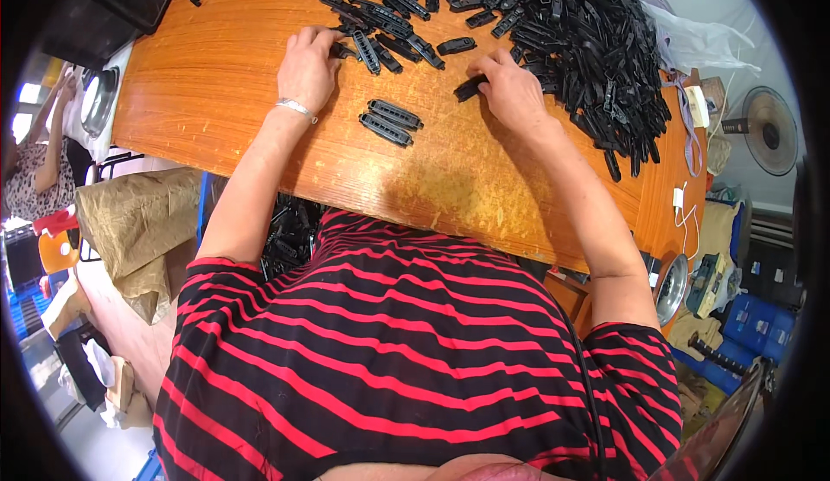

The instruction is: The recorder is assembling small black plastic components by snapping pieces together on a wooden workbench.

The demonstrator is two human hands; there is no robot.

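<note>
My right hand [512, 92] pinches a small, long black plastic part [469, 90] just above or on the wooden table [207, 83]. At the near edge of the heap, my left hand [308, 73] has its fingers curled on another black plastic part [344, 50], which is partly hidden by the fingertips. Between the two hands, a pair of slotted black parts [391, 122] lies side by side on the tabletop. Another slotted part [366, 52] rests close to my left fingertips, and a single loose part [456, 45] lies between the hands, farther off.
A big heap of black parts [596, 57] covers the far and right side of the table. Brown cloth [143, 222] hangs at the left, below the table edge. A fan [769, 131] stands at the right. Another person [47, 165] is at the far left.
</note>
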